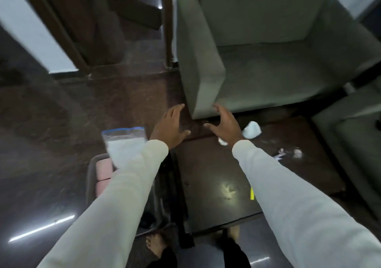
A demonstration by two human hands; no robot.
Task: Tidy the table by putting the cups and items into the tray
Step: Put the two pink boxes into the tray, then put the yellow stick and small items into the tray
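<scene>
A dark low table (208,164) stands in front of me. A white cup (252,130) lies tipped on its far side, and crumpled white scraps (292,153) sit to the right of it. A yellow strip (252,194) lies near the table's right front. My left hand (170,128) hovers open past the table's far left corner, holding nothing. Over the far edge, just left of the cup, my right hand (224,125) is spread open and also holds nothing. A grey tray (91,172) at the left holds pink blocks (104,169) and a clear bag with a blue strip (124,145), partly hidden by my left sleeve.
A grey armchair (268,57) stands right behind the table, a second grey seat (350,144) at the right. A black plastic bag (162,201) hangs between tray and table. Dark glossy floor and a brown door frame (61,30) lie to the left. The picture is motion-blurred.
</scene>
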